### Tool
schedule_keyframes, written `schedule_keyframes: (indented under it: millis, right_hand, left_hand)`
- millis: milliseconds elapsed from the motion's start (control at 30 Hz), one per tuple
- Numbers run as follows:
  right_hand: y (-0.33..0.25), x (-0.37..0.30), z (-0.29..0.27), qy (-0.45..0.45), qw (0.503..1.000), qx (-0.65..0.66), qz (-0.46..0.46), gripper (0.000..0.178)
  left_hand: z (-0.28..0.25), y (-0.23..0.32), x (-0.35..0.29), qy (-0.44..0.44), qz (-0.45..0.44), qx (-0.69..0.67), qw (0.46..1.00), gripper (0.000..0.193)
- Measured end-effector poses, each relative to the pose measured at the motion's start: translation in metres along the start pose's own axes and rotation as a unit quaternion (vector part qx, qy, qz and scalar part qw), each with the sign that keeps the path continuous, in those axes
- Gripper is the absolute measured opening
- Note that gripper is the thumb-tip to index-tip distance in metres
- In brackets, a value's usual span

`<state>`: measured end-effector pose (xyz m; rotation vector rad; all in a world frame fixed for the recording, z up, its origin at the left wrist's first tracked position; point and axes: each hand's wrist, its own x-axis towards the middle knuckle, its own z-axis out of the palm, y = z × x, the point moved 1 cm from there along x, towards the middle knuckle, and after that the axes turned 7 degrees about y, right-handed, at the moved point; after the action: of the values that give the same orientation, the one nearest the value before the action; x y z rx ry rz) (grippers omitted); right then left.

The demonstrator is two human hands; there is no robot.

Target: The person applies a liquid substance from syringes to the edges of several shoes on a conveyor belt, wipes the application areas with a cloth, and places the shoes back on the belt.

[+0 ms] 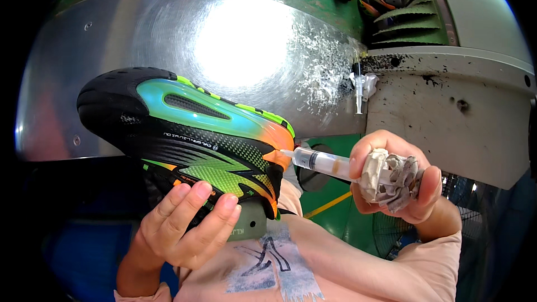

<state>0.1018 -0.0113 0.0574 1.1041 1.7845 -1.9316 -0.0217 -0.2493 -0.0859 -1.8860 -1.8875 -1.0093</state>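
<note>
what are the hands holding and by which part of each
The right hand grips the syringe by its rear end, around the crumpled off-white wrap. The left hand holds the shoe by its upper, thumb hidden.

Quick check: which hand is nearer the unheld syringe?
Right: the right hand is just below the unheld syringe in the picture; the left hand is farther off, lower left, at the shoe.

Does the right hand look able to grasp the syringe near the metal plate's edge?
Probably not yet: the right hand holds another syringe and crumpled material, though the way to the farther syringe looks free.
</note>
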Motion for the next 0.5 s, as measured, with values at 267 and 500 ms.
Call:
schedule_keyframes:
  millis: [267,500]
  right_hand:
    - [-0.071,0.046,0.033,0.043,0.977,-0.209,-0.009,0.059]
    - [-0.101,0.065,0.065,0.117,0.952,-0.234,0.159,0.050]
  left_hand:
    - [0.000,-0.002,0.011,0.029,-0.001,0.003,1.000,0.016]
    - [0.001,-0.001,0.020,0.037,-0.027,-0.059,0.997,0.016]
